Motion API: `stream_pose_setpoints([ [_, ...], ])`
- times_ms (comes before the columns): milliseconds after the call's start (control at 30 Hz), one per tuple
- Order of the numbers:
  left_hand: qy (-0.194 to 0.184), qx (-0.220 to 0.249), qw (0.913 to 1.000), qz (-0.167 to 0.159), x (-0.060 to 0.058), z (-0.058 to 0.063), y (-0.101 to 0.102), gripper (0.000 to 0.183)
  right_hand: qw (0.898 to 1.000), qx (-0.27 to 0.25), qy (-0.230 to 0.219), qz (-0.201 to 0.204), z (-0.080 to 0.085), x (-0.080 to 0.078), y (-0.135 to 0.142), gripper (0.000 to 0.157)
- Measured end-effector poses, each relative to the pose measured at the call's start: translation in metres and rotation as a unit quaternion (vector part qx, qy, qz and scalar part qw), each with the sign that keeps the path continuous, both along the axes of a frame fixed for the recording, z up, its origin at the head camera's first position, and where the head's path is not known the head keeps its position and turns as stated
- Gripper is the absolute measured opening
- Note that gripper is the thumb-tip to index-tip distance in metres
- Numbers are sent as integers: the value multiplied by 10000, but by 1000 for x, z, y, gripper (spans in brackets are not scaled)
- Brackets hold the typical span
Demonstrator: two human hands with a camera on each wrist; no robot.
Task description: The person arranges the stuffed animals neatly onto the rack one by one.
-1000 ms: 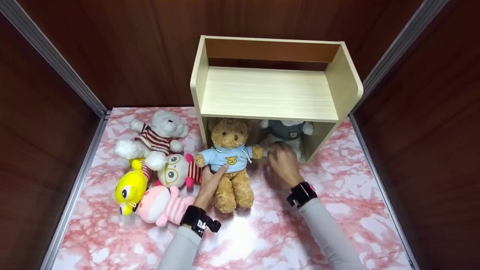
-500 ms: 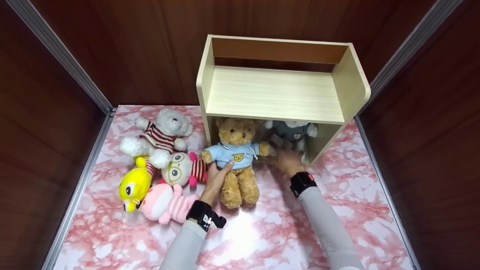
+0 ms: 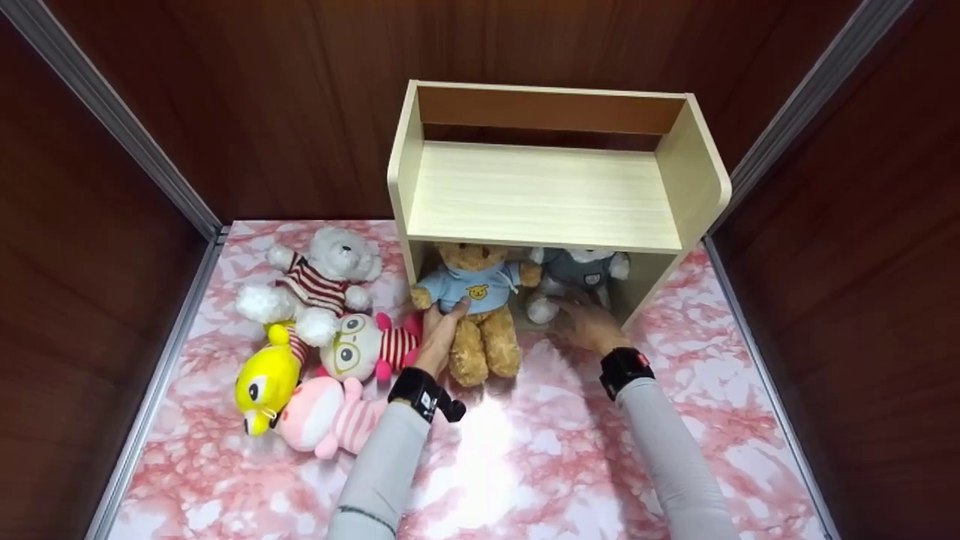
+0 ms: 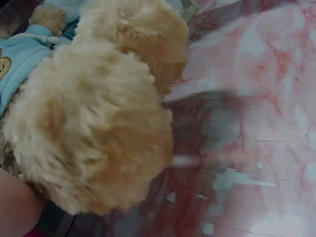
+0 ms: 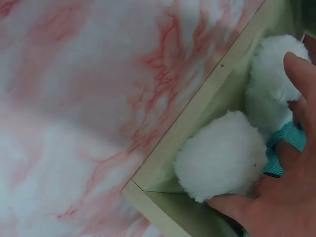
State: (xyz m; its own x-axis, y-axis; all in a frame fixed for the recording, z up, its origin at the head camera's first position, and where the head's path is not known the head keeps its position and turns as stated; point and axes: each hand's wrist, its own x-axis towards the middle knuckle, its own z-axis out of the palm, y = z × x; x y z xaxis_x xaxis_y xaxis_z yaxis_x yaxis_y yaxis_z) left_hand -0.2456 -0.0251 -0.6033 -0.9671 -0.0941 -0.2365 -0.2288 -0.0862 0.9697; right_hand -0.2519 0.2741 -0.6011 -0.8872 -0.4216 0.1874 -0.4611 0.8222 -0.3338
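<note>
A brown teddy bear in a light blue hoodie sits partly inside the shelf's lower compartment, its head mostly hidden under the board. My left hand grips its side, thumb across the front. In the left wrist view the bear's furry feet fill the left half. Beside it in the compartment sits a white plush toy in a grey top, its head cut off by the board. My right hand holds this toy low on its body; in the right wrist view the fingers lie around its white feet.
The pale wooden shelf stands against the back wall. On the left lie a white bear in a striped sweater, a plush with yellow glasses, a yellow plush and a pink plush. Dark panels wall the marbled surface.
My left hand has pushed the teddy bear further back, so its head has slid under the board. My right hand has reached in onto the white plush, whose foot now shows beside the fingers.
</note>
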Motion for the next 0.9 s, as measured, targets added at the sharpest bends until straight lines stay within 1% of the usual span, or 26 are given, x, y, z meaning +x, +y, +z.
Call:
stream_pose_setpoints([
  [167,288,92,9995,-56,-15,5,6,64,9999,-95,14,89,-3,-1,1,49],
  [300,381,255,9989,-118,-28,9,9,66,9999,-131,-75,-22,-3,0,2,49],
  [400,310,423,9985,-165,-36,12,9,73,9995,-113,-282,-71,-2,2,2,52],
  [500,132,557,9981,-233,-45,15,10,86,9985,-2,-539,-103,-1,2,1,56],
  [567,-23,567,9978,-356,-49,17,12,94,9980,157,-599,-103,-1,2,1,57],
  [633,-72,597,9971,-474,-53,20,13,98,9979,187,-607,-145,-3,1,1,58],
  [733,73,586,9967,-558,-61,24,17,89,9956,99,-863,-348,-2,0,1,58],
  [833,180,489,9970,-569,-70,25,18,81,9909,-149,-1201,-587,-1,-1,0,58],
  [900,210,446,9969,-611,-76,24,17,73,9888,-83,-1334,-659,0,0,0,56],
])
